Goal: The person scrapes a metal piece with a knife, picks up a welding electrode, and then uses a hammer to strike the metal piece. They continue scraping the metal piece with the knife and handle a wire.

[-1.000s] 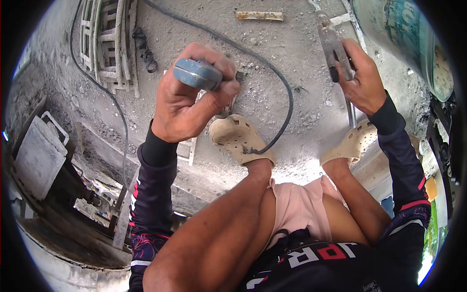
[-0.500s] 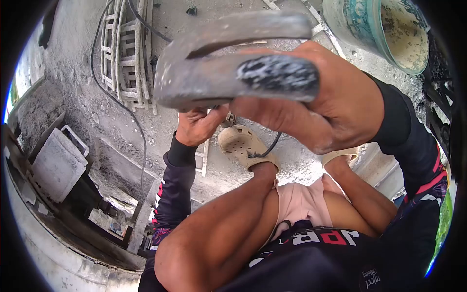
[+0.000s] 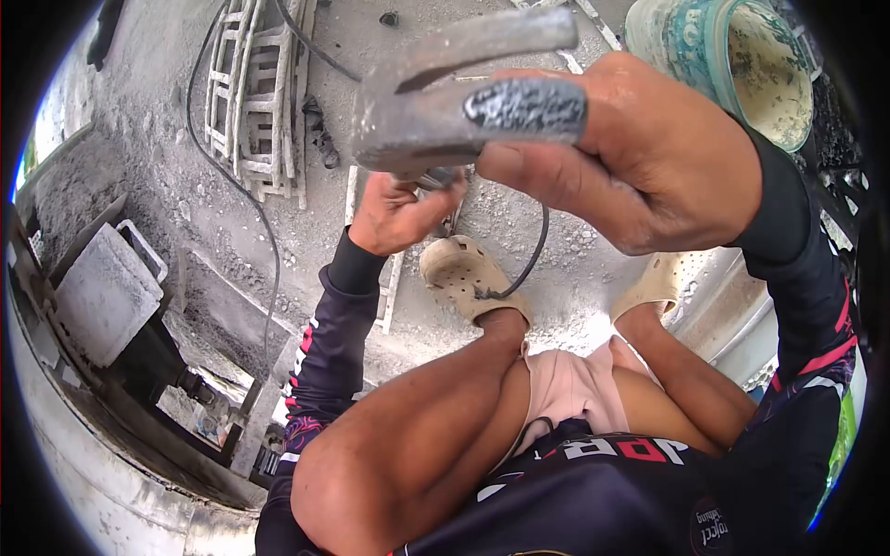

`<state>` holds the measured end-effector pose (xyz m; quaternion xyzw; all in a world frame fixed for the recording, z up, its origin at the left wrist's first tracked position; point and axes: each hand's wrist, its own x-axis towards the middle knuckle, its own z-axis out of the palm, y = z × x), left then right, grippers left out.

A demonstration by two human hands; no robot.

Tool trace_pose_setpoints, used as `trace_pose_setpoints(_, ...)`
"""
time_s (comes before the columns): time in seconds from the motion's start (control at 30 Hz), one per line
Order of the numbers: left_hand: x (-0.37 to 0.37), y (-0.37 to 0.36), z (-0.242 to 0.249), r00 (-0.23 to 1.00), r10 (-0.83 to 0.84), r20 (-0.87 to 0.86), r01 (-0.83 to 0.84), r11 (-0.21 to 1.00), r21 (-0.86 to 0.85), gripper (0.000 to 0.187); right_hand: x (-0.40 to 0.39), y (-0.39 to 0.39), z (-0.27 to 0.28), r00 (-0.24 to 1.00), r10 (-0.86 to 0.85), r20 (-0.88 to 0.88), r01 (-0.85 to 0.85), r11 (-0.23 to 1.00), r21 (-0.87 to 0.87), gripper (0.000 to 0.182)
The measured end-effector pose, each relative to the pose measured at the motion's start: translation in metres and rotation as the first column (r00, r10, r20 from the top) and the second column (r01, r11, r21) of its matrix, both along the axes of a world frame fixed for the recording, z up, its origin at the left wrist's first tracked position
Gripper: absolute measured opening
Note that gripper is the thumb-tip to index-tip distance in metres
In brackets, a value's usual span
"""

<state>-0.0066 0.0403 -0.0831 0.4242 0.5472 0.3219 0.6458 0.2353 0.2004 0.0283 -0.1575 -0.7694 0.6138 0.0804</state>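
Note:
A grey, curved tool handle (image 3: pixel 417 130) with a worn black-and-white patch fills the upper middle, close to the camera. My right hand (image 3: pixel 630 157) is closed on it, thumb below and fingers above. Behind and below the tool, my left hand (image 3: pixel 399 213) is closed around something metallic, partly hidden by the tool; I cannot make out what it is. A dark cable (image 3: pixel 540 250) curves down from behind my right hand to the beige clog (image 3: pixel 464 269) on one foot.
White ladder-like frames (image 3: pixel 255 102) lie on the dusty ground at the upper left. A teal bucket (image 3: pixel 728 56) stands at the upper right. A dusty square metal piece (image 3: pixel 109 295) is at the left. Another cable (image 3: pixel 264 218) crosses the ground.
The grey tool and my right hand have shifted slightly away, with the tool looking smaller. My left hand has moved a little right and up, and more of the cable shows.

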Motion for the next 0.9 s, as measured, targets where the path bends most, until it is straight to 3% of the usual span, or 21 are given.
trace_pose_setpoints(0.03, 0.003, 0.001, -0.006, 0.995, -0.083, -0.047, 0.092, 0.963, 0.251, 0.024, 0.001, 0.002, 0.002, 1.0, -0.002, 0.001, 0.002, 1.0, 0.005, 0.025)
trace_pose_setpoints(0.13, 0.003, -0.001, -0.006, 0.997, -0.071, -0.037, 0.076, 0.982, 0.171, 0.024, 0.004, 0.003, 0.007, 0.993, 0.049, 0.109, -0.041, 0.997, -0.069, 0.024)
trace_pose_setpoints(0.2, 0.0, -0.005, -0.008, 0.996, 0.075, 0.045, -0.074, 0.997, -0.013, 0.026, 0.011, -0.003, 0.001, 0.984, -0.13, -0.121, 0.165, 0.917, 0.364, 0.026)
trace_pose_setpoints(0.23, -0.003, -0.004, -0.006, 0.996, 0.076, 0.045, -0.076, 0.997, -0.012, 0.026, 0.013, -0.012, -0.003, 0.984, -0.128, -0.12, 0.164, 0.917, 0.364, 0.026)
trace_pose_setpoints(0.3, -0.009, -0.001, 0.004, 0.993, -0.105, -0.055, 0.093, 0.978, -0.188, 0.03, 0.01, -0.029, -0.007, 0.901, -0.433, -0.038, 0.43, 0.9, -0.068, 0.027)
trace_pose_setpoints(0.33, -0.009, -0.009, -0.015, 0.709, -0.161, -0.686, 0.422, 0.877, 0.231, 0.03, 0.011, -0.007, 0.001, 0.986, -0.122, -0.112, 0.119, 0.992, -0.036, 0.039)
trace_pose_setpoints(0.37, -0.013, -0.014, -0.018, 0.708, -0.157, -0.689, 0.421, 0.877, 0.232, 0.03, 0.011, -0.003, -0.006, 0.977, -0.062, -0.202, 0.116, 0.957, 0.265, 0.044)
trace_pose_setpoints(0.43, -0.002, 0.0, 0.012, 0.955, -0.103, -0.277, 0.121, 0.991, 0.049, 0.026, 0.011, -0.011, -0.024, 0.989, -0.046, -0.139, 0.098, 0.911, 0.4, 0.046)
trace_pose_setpoints(0.47, 0.001, 0.004, 0.019, 0.999, -0.01, -0.053, 0.005, 0.995, -0.095, 0.025, 0.012, -0.015, -0.026, 0.989, -0.045, -0.139, 0.098, 0.909, 0.404, 0.046)
trace_pose_setpoints(0.57, -0.008, -0.001, -0.013, 0.996, -0.056, -0.062, 0.06, 0.996, 0.062, 0.022, 0.01, -0.019, -0.028, 0.993, -0.116, -0.033, 0.119, 0.896, 0.428, 0.045)
trace_pose_setpoints(0.6, -0.008, -0.001, -0.02, 0.999, -0.05, -0.014, 0.052, 0.976, 0.21, 0.017, 0.007, -0.017, -0.028, 0.975, -0.189, -0.119, 0.223, 0.866, 0.448, 0.048)
trace_pose_setpoints(0.63, 0.0, 0.005, -0.009, 0.991, 0.005, 0.137, -0.022, 0.992, 0.121, 0.019, 0.005, -0.016, -0.028, 0.943, -0.263, -0.204, 0.329, 0.825, 0.46, 0.051)
trace_pose_setpoints(0.67, 0.001, 0.007, -0.005, 0.998, -0.01, 0.063, -0.001, 0.986, 0.164, 0.021, 0.004, -0.019, -0.029, 0.921, -0.316, -0.228, 0.389, 0.729, 0.562, 0.056)
trace_pose_setpoints(0.7, 0.002, 0.007, -0.004, 1.0, -0.028, -0.008, 0.029, 0.978, 0.208, 0.023, 0.001, -0.022, -0.026, 0.918, -0.331, -0.22, 0.396, 0.732, 0.554, 0.056)
trace_pose_setpoints(0.73, 0.001, 0.003, -0.008, 0.991, 0.012, 0.135, -0.038, 0.98, 0.194, 0.023, -0.001, -0.024, -0.023, 0.924, -0.297, -0.241, 0.381, 0.769, 0.513, 0.056)
trace_pose_setpoints(0.77, -0.015, -0.001, -0.026, 0.947, -0.138, -0.291, 0.275, 0.818, 0.505, 0.03, 0.001, -0.026, -0.021, 0.928, -0.264, -0.263, 0.363, 0.802, 0.474, 0.057)
trace_pose_setpoints(0.83, -0.011, -0.007, -0.022, 0.949, -0.078, -0.304, 0.143, 0.969, 0.199, 0.037, 0.008, -0.037, -0.03, 0.959, -0.239, -0.154, 0.284, 0.839, 0.463, 0.056)
trace_pose_setpoints(0.87, -0.014, -0.012, -0.027, 0.967, -0.048, -0.249, 0.111, 0.963, 0.246, 0.042, 0.008, -0.042, -0.035, 0.966, -0.224, -0.132, 0.26, 0.833, 0.489, 0.055)
trace_pose_setpoints(0.9, 0.002, -0.004, 0.003, 0.936, -0.033, -0.35, 0.046, 0.999, 0.029, 0.049, 0.005, -0.044, -0.038, 0.972, -0.208, -0.111, 0.235, 0.826, 0.512, 0.054)
